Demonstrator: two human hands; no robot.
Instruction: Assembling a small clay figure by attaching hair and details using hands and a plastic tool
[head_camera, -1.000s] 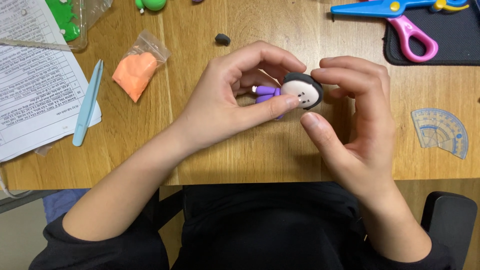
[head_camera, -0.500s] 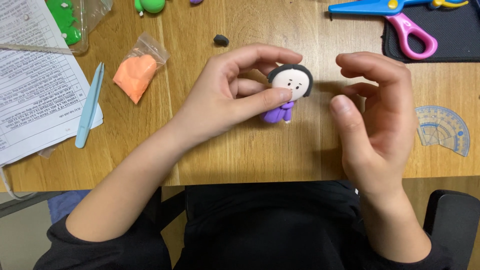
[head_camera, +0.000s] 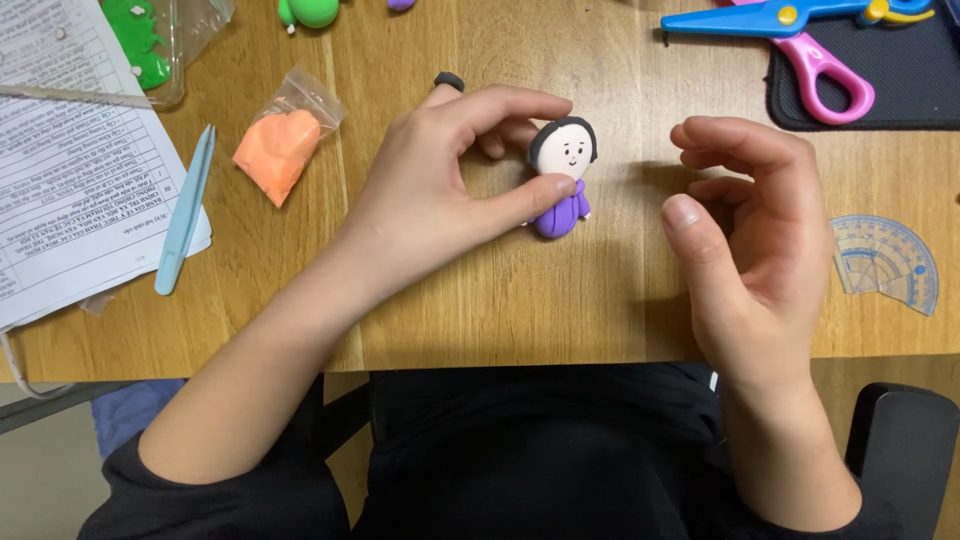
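A: Where's the clay figure (head_camera: 561, 178) kept?
B: On the wooden table (head_camera: 500, 300), pinched by the left hand (head_camera: 440, 185). Right hand (head_camera: 760, 230) is held loosely curled, empty, beside it. Orange clay bag (head_camera: 285, 145) is seen left.

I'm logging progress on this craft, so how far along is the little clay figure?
Done: the small clay figure has a pale face with drawn eyes and mouth, black hair and a purple body. In hand: the left hand pinches it between thumb and fingers, while the right hand hovers open beside it, apart. Possibly left: the bag of orange clay and the small black clay lump lie unused.
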